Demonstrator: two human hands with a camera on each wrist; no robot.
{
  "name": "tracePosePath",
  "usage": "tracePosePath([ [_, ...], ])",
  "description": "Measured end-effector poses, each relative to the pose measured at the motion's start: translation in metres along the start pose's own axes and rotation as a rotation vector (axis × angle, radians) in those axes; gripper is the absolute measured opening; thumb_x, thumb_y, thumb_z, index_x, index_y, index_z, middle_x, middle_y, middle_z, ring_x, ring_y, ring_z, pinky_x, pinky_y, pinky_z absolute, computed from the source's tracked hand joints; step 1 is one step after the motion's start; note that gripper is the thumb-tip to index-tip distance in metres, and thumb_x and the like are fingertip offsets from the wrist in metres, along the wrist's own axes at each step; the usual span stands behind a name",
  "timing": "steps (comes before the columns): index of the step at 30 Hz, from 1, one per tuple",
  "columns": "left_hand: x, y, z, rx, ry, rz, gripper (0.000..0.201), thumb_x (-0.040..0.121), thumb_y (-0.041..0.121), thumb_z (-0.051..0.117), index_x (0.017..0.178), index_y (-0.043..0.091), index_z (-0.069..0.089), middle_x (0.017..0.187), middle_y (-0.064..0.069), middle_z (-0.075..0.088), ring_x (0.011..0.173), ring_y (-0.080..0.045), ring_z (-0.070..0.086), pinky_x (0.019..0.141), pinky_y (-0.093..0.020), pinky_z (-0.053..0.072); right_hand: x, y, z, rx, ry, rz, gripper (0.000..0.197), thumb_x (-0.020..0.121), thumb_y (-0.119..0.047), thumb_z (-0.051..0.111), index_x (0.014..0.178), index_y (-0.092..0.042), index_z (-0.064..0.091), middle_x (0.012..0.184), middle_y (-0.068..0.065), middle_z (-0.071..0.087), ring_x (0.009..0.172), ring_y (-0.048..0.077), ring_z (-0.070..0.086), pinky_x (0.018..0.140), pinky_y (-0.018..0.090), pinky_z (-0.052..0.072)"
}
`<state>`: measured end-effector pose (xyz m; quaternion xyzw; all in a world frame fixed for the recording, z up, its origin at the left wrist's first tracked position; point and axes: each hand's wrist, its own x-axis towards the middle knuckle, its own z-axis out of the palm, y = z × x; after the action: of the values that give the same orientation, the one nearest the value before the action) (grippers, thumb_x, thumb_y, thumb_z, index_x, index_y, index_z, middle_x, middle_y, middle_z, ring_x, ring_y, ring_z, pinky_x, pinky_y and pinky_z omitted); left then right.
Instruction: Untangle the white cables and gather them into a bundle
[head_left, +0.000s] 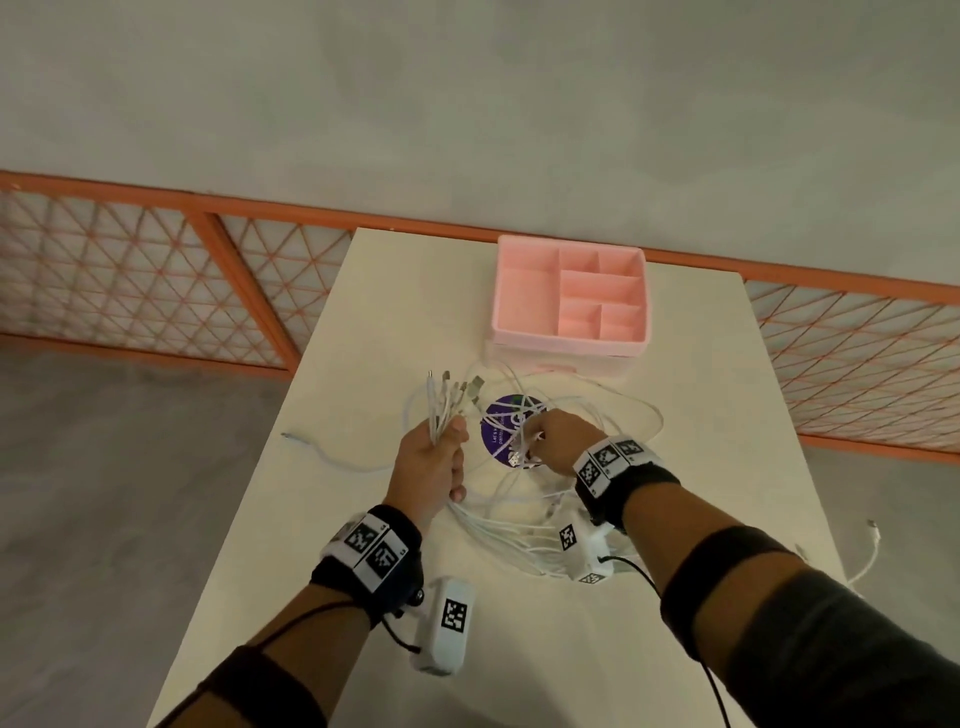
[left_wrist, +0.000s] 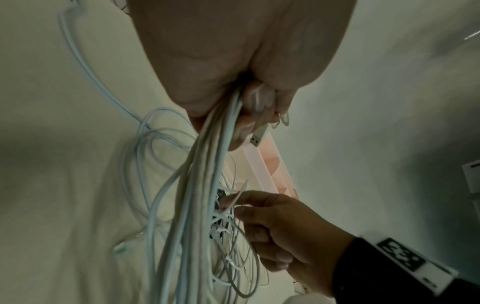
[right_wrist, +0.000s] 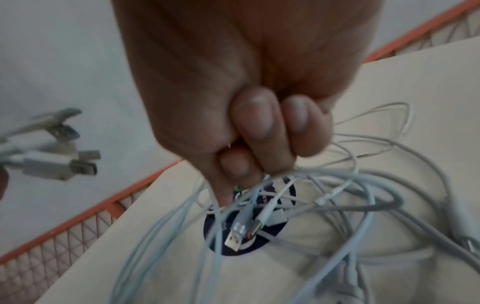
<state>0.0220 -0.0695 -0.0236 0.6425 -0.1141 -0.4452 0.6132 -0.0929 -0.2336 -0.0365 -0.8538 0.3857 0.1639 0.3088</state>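
One cream table (head_left: 701, 415) — grey wall (head_left: 467, 104).

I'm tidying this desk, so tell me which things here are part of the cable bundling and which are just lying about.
Part of the job:
- bunch of white cables, gripped by the left hand
- loose tangle on the table
- USB plug end, picked up by the right hand

Just lying about:
- pink divided organizer, nothing in it
- round purple sticker under the cables
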Motion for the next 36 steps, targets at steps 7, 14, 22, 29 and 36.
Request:
tracePosePath([
  [7,-0.011,0.004,0.002,-0.028,-0.035,-0.058,0.028,0.105,0.023,0.046,0.08,0.011,0.045,0.051,0.004,0.032,0.039,-0.012,0.028,0.044,-0.024,0.031,0.002,-0.005,0.016,-0.331,0.106,0.069,0.025,0.095,-0.024,0.047,0.118,-0.019,0.057,0.11,0.007,0.068,0.097,0.03,0.066,0.081,0.037,0.052],
  [14,-0.014,0.008,-0.003,-0.128,-0.08,-0.149,0.023,0.1,0.018,0.035,0.082,0.013,0.049,0.052,0.002,0.036,0.039,-0.014,0.03,0.046,-0.024,0.034,-0.009,-0.013,0.009,-0.588,0.241,0.056,0.024,0.095,-0.023,0.051,0.113,-0.012,0.062,0.113,0.007,0.061,0.105,0.028,0.06,0.081,0.039,0.053],
  [22,-0.02,0.022,0.006,-0.096,-0.129,-0.054,0.025,0.105,0.017,0.036,0.085,0.012,0.051,0.055,0.002,0.043,0.042,-0.015,0.036,0.048,-0.027,0.038,-0.044,-0.019,-0.082,0.188,0.42,0.127,0.035,0.089,-0.043,0.062,0.078,-0.009,0.059,0.082,0.01,0.066,0.077,0.026,0.063,0.061,0.027,0.043],
  [29,-0.029,0.048,0.02,-0.217,-0.241,0.084,0.027,0.106,0.012,0.039,0.082,0.01,0.049,0.055,-0.002,0.049,0.041,-0.019,0.045,0.044,-0.027,0.043,-0.086,-0.036,-0.1,0.161,0.108,-0.033,0.014,0.094,-0.017,0.056,0.082,-0.013,0.062,0.073,0.003,0.074,0.08,0.025,0.07,0.075,0.042,0.059],
  [36,-0.03,0.052,0.023,-0.237,-0.271,0.113,0.023,0.105,0.008,0.037,0.085,0.01,0.046,0.059,-0.001,0.04,0.043,-0.016,0.039,0.047,-0.031,0.048,-0.089,-0.037,-0.075,0.214,0.265,-0.045,0.018,0.096,-0.019,0.051,0.086,-0.009,0.061,0.082,0.007,0.067,0.076,0.022,0.064,0.069,0.031,0.046],
])
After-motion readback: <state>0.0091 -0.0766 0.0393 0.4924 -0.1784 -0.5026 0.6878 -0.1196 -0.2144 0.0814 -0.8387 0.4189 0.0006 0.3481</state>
